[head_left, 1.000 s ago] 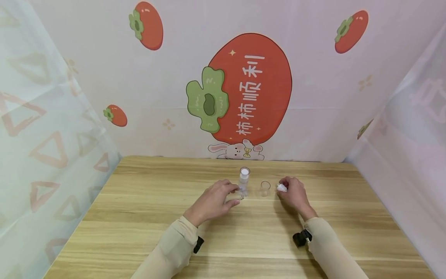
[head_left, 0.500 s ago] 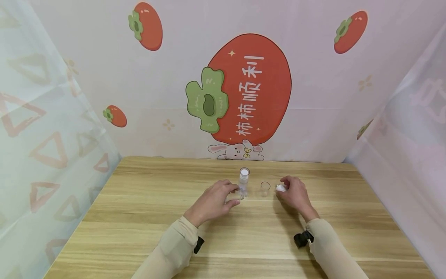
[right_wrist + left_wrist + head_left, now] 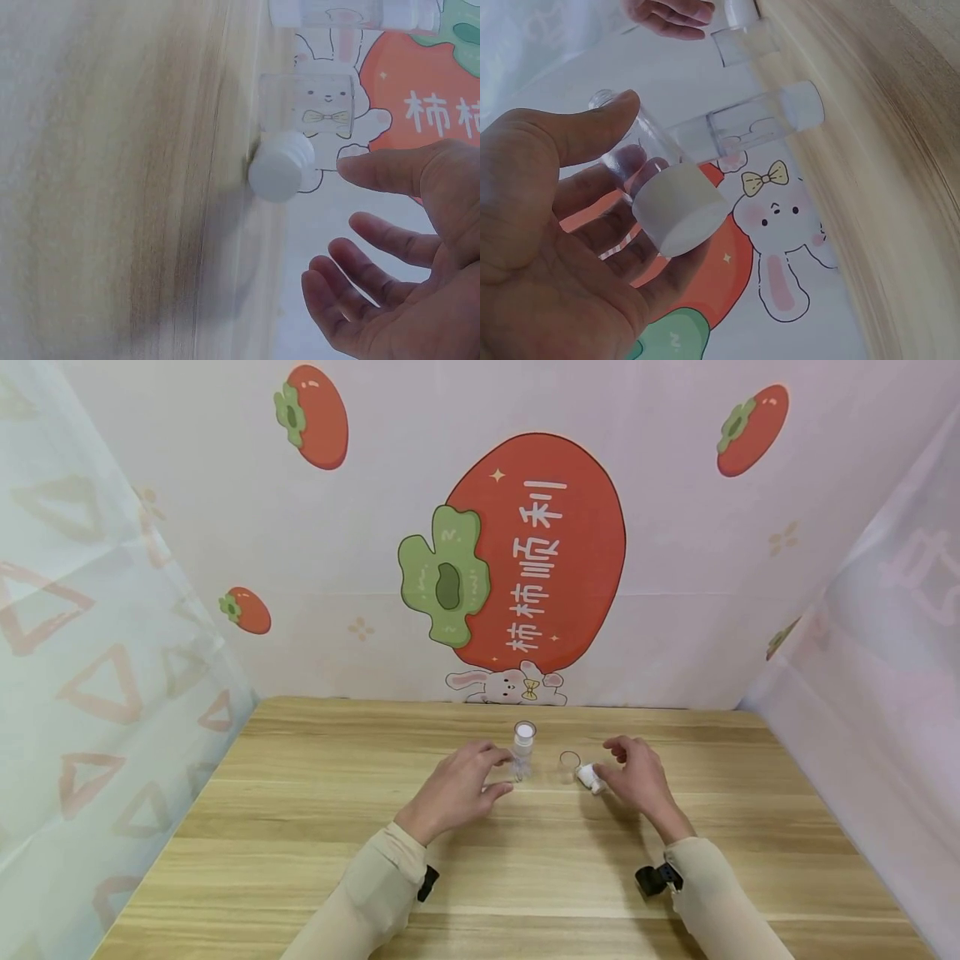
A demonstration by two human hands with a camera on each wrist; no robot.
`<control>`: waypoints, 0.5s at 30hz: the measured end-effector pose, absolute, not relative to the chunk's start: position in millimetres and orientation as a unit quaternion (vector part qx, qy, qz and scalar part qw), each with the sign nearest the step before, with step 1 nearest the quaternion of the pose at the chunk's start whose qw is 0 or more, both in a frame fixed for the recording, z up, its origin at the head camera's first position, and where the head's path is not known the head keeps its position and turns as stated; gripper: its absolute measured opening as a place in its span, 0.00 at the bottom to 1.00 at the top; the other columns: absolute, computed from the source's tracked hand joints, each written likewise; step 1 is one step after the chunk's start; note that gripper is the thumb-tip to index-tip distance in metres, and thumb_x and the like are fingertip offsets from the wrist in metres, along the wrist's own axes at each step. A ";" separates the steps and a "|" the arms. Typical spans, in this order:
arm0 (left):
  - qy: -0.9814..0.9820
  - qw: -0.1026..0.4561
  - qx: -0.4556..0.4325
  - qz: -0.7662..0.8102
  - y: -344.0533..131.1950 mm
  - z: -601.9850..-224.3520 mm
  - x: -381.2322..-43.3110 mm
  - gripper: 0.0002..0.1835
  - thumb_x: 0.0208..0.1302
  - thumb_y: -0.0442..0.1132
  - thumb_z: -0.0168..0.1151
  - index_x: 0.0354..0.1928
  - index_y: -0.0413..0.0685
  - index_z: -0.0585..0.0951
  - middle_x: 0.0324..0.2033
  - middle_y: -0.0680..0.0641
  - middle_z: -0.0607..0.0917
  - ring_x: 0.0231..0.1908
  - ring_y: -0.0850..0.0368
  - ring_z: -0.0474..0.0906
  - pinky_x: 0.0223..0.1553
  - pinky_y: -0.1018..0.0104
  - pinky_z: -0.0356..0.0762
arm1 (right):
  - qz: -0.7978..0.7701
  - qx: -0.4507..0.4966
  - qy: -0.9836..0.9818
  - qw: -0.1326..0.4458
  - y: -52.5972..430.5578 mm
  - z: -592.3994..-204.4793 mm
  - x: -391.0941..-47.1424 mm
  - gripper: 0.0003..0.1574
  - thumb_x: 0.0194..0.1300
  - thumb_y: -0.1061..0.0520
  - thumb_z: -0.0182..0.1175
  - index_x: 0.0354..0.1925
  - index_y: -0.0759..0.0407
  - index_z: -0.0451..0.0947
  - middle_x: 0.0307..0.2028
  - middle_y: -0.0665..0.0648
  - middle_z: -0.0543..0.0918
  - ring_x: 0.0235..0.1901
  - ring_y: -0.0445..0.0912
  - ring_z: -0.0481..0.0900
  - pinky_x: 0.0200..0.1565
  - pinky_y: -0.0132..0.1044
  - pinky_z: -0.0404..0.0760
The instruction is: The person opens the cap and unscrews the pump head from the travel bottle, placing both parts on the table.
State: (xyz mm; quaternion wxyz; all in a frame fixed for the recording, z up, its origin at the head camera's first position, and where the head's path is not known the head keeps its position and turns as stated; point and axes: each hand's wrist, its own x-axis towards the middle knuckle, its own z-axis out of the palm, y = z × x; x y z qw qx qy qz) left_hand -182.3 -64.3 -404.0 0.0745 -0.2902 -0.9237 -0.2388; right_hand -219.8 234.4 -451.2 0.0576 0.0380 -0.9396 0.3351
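In the left wrist view my left hand (image 3: 562, 202) holds a clear bottle with a white end (image 3: 679, 206), thumb on one side and fingers on the other; in the head view that hand (image 3: 456, 787) hovers over the table. Just beyond it stands a clear bottle with white parts (image 3: 524, 739). My right hand (image 3: 641, 781) has its fingers spread and holds nothing. Near its thumb in the right wrist view is a white stepped cap-like piece (image 3: 279, 169), resting on the table. Beside that piece is a clear cylindrical cover (image 3: 307, 103).
The wooden table (image 3: 450, 893) ends at a backdrop (image 3: 330, 643) printed with persimmons and a rabbit. Pale cloth panels (image 3: 97, 693) rise at both sides. A black wrist camera (image 3: 652, 881) is strapped below the right hand.
My right hand has let go of the white piece, which now lies further left next to the clear cover. The right fingers have spread. The left hand has hardly moved.
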 end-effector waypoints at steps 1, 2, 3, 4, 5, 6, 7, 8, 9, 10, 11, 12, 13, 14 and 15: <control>-0.924 0.075 -0.288 -0.241 -65.0 -404.4 -182.8 0.20 0.66 0.46 0.71 0.56 0.45 0.83 0.46 0.47 0.83 0.45 0.54 0.79 0.46 0.56 0.81 | 0.336 0.039 -0.939 0.058 234.4 -451.1 -219.3 0.27 0.63 0.58 0.69 0.56 0.71 0.77 0.48 0.70 0.78 0.49 0.63 0.76 0.49 0.56 0.76; -0.924 0.076 -0.284 -0.244 -65.7 -404.9 -183.4 0.20 0.66 0.45 0.71 0.56 0.45 0.83 0.47 0.47 0.83 0.45 0.54 0.79 0.46 0.56 0.81 | 0.337 0.040 -0.939 0.059 234.5 -450.9 -218.8 0.27 0.63 0.58 0.69 0.56 0.71 0.77 0.48 0.70 0.78 0.49 0.63 0.76 0.49 0.56 0.76; -0.924 0.077 -0.280 -0.248 -66.5 -405.4 -184.1 0.20 0.66 0.45 0.71 0.56 0.45 0.83 0.47 0.47 0.83 0.45 0.54 0.79 0.47 0.56 0.81 | 0.337 0.042 -0.939 0.060 234.5 -450.4 -218.2 0.27 0.63 0.58 0.69 0.56 0.71 0.77 0.48 0.70 0.78 0.48 0.63 0.76 0.48 0.56 0.77; -0.924 0.076 -0.275 -0.253 -67.5 -405.9 -184.7 0.20 0.66 0.45 0.71 0.56 0.45 0.83 0.48 0.47 0.83 0.46 0.54 0.80 0.47 0.56 0.81 | 0.337 0.043 -0.939 0.061 234.7 -450.0 -217.8 0.27 0.64 0.58 0.69 0.56 0.71 0.77 0.48 0.70 0.78 0.48 0.62 0.76 0.48 0.56 0.77; -0.924 0.075 -0.270 -0.260 -68.6 -406.2 -185.2 0.20 0.65 0.45 0.71 0.56 0.45 0.83 0.49 0.47 0.83 0.46 0.53 0.80 0.48 0.56 0.81 | 0.337 0.043 -0.939 0.062 234.7 -449.2 -217.5 0.27 0.64 0.58 0.68 0.56 0.71 0.77 0.48 0.70 0.78 0.48 0.62 0.76 0.49 0.56 0.77; -0.923 0.075 -0.266 -0.267 -69.8 -406.7 -185.8 0.20 0.65 0.45 0.71 0.56 0.45 0.83 0.50 0.47 0.83 0.47 0.53 0.81 0.48 0.55 0.81 | 0.336 0.045 -0.939 0.064 234.6 -448.5 -216.8 0.26 0.64 0.58 0.68 0.56 0.71 0.77 0.48 0.70 0.78 0.48 0.62 0.76 0.48 0.56 0.76; -0.922 0.073 -0.261 -0.276 -71.0 -407.2 -186.6 0.20 0.65 0.44 0.72 0.56 0.44 0.83 0.51 0.47 0.83 0.48 0.52 0.81 0.49 0.55 0.81 | 0.336 0.044 -0.939 0.065 234.4 -448.0 -216.4 0.26 0.64 0.58 0.68 0.57 0.71 0.77 0.48 0.69 0.78 0.48 0.62 0.76 0.49 0.56 0.76; -0.921 0.074 -0.256 -0.285 -72.2 -408.1 -187.5 0.20 0.65 0.43 0.72 0.56 0.44 0.83 0.51 0.47 0.83 0.48 0.51 0.82 0.49 0.54 0.81 | 0.336 0.047 -0.939 0.066 234.3 -447.4 -215.9 0.26 0.64 0.58 0.68 0.57 0.71 0.77 0.48 0.69 0.78 0.48 0.62 0.76 0.49 0.56 0.76; -0.920 0.073 -0.251 -0.294 -73.6 -409.0 -188.4 0.21 0.65 0.43 0.72 0.56 0.44 0.82 0.51 0.46 0.83 0.49 0.50 0.82 0.50 0.54 0.81 | 0.335 0.048 -0.938 0.068 234.1 -447.0 -215.4 0.26 0.65 0.58 0.67 0.57 0.71 0.77 0.48 0.70 0.78 0.47 0.61 0.76 0.48 0.56 0.76; -0.917 0.072 -0.245 -0.305 -75.1 -409.9 -189.2 0.21 0.64 0.42 0.72 0.57 0.43 0.82 0.51 0.46 0.83 0.49 0.49 0.82 0.50 0.53 0.81 | 0.335 0.050 -0.938 0.069 234.2 -446.9 -215.2 0.26 0.65 0.58 0.67 0.57 0.71 0.77 0.48 0.70 0.78 0.47 0.61 0.76 0.48 0.56 0.76; -0.916 0.074 -0.241 -0.314 -76.5 -411.3 -190.4 0.21 0.64 0.41 0.72 0.57 0.43 0.82 0.51 0.45 0.83 0.48 0.48 0.82 0.50 0.53 0.81 | 0.335 0.051 -0.938 0.070 234.1 -446.9 -214.9 0.25 0.65 0.58 0.67 0.57 0.71 0.77 0.48 0.70 0.78 0.47 0.61 0.76 0.48 0.56 0.76; -0.914 0.075 -0.235 -0.322 -77.9 -412.8 -191.6 0.21 0.64 0.40 0.72 0.57 0.43 0.81 0.50 0.45 0.83 0.48 0.48 0.82 0.50 0.53 0.80 | 0.336 0.052 -0.938 0.072 234.1 -446.9 -214.7 0.25 0.65 0.58 0.67 0.57 0.70 0.77 0.48 0.70 0.78 0.47 0.61 0.76 0.48 0.56 0.76; -0.912 0.077 -0.230 -0.331 -79.3 -414.2 -192.6 0.21 0.64 0.39 0.72 0.57 0.42 0.81 0.50 0.44 0.84 0.48 0.47 0.81 0.50 0.52 0.80 | 0.336 0.053 -0.938 0.073 234.1 -446.8 -214.6 0.25 0.65 0.58 0.67 0.57 0.70 0.77 0.48 0.70 0.78 0.47 0.61 0.76 0.48 0.56 0.76; -0.911 0.079 -0.226 -0.337 -80.6 -415.6 -193.7 0.20 0.64 0.39 0.72 0.56 0.42 0.81 0.49 0.44 0.84 0.48 0.47 0.81 0.50 0.52 0.80 | 0.335 0.054 -0.938 0.075 234.2 -446.8 -214.6 0.25 0.65 0.58 0.67 0.57 0.70 0.78 0.48 0.70 0.78 0.47 0.61 0.76 0.48 0.56 0.76; -0.909 0.080 -0.221 -0.344 -82.0 -416.7 -194.4 0.20 0.64 0.39 0.72 0.56 0.42 0.81 0.49 0.44 0.84 0.48 0.46 0.81 0.51 0.52 0.79 | 0.334 0.054 -0.938 0.077 234.2 -446.7 -214.5 0.25 0.65 0.58 0.67 0.56 0.70 0.78 0.48 0.70 0.79 0.46 0.60 0.76 0.48 0.56 0.77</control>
